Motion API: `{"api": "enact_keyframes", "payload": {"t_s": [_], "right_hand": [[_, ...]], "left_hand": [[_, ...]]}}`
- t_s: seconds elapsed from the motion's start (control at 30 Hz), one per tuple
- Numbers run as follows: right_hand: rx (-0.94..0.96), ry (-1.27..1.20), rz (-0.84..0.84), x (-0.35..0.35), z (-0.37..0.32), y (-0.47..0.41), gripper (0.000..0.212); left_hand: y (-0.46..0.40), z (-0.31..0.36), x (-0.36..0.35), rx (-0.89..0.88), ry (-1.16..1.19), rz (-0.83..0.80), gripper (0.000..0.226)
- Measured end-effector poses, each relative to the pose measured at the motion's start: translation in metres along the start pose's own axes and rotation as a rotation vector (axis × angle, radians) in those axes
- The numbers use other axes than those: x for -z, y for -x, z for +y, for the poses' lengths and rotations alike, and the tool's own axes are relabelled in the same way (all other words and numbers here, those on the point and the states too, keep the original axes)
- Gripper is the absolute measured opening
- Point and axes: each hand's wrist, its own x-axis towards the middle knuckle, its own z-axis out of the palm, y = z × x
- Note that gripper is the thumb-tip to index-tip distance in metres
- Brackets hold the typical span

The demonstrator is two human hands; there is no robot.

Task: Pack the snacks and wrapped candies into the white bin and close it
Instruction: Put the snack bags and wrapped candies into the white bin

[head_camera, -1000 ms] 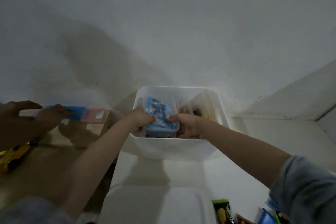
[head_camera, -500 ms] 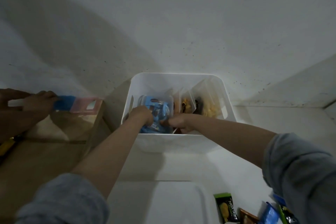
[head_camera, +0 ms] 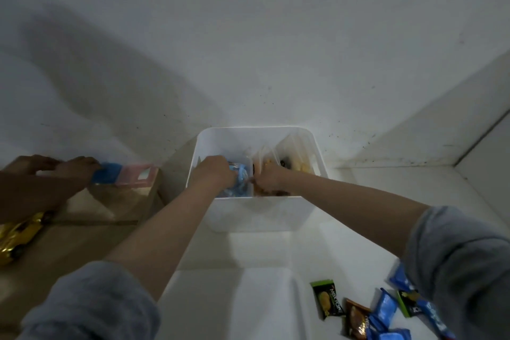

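Hands both down inside the white bin (head_camera: 256, 214), which sits against the wall on the white surface. Left hand (head_camera: 214, 175) fingers closed on a blue snack packet (head_camera: 240, 183) in a clear inner container; right hand (head_camera: 269, 178) curled, grip unclear. Loose wrapped snacks (head_camera: 383, 315) lie near right.

Dim light is falling on a plain white wall (head_camera: 248, 36), which is carrying faint specks and soft grey shadows at left. A white tabletop (head_camera: 386, 188) is meeting it below; a tan wooden surface (head_camera: 69, 243) is adjoining at left.
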Motion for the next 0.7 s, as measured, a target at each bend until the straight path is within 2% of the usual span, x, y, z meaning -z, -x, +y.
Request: {"api": "enact_keyframes", "payload": {"t_s": [0.13, 0.27, 0.37, 0.5, 0.7], "right_hand": [[-0.001, 0.062, 0.085, 0.026, 0.0, 0.057, 0.035], [0.008, 0.084, 0.248, 0.037, 0.023, 0.123, 0.035], [-0.047, 0.191, 0.361, 0.031, 0.059, 0.169, 0.055], [-0.165, 0.201, 0.424, 0.005, 0.127, 0.223, 0.055], [-0.397, 0.072, 0.327, -0.064, 0.26, 0.29, 0.062]], "left_hand": [[0.042, 0.025, 0.013, -0.1, 0.062, 0.052, 0.044], [0.09, 0.059, -0.002, -0.2, 0.083, 0.102, 0.059], [0.129, 0.086, -0.029, -0.295, 0.07, 0.081, 0.07], [0.184, 0.115, -0.081, -0.299, 0.02, -0.038, 0.071], [0.252, 0.125, -0.174, -0.341, 0.004, -0.289, 0.076]]}}
